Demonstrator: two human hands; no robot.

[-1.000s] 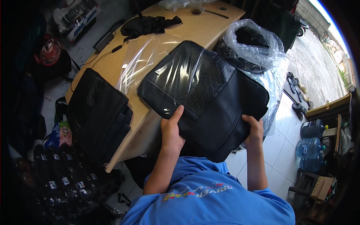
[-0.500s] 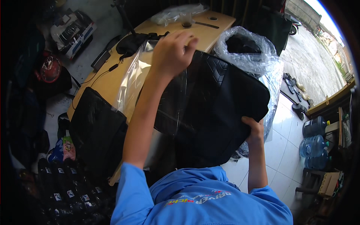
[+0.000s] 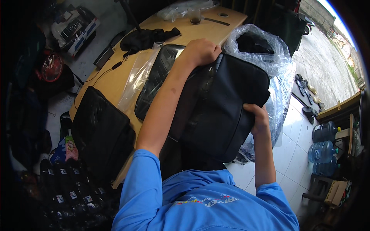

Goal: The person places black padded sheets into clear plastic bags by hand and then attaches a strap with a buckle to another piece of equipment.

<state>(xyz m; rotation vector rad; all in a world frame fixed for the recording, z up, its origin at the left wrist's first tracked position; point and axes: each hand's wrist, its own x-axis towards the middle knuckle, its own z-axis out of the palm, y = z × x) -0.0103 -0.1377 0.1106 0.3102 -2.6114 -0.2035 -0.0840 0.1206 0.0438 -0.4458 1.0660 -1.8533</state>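
Observation:
A black leatherette piece (image 3: pixel 231 92), flat with rounded corners and a quilted strip, is tilted up in front of me. My left hand (image 3: pixel 202 52) is closed on its upper left edge. My right hand (image 3: pixel 259 115) grips its right side, with the thumb lying on the face and the other fingers hidden behind. Left of it, partly behind my left forearm, a black quilted panel (image 3: pixel 154 82) lies on the wooden table (image 3: pixel 169 29). Beside that panel is a clear plastic sheet (image 3: pixel 133 84). Another black leatherette piece (image 3: pixel 102 127) rests at the table's left edge.
A clear plastic bag (image 3: pixel 283 61) with dark contents stands at the right end of the table. At the back are a cup (image 3: pixel 195 17) and a black cloth item (image 3: pixel 146 40). Large blue water bottles (image 3: pixel 323 152) stand at far right; packed black goods (image 3: pixel 71 188) lie at lower left.
My left hand has moved right and down and closed on the piece's upper edge. The piece has turned and shifted slightly, uncovering more of the quilted panel. My right hand has moved up slightly.

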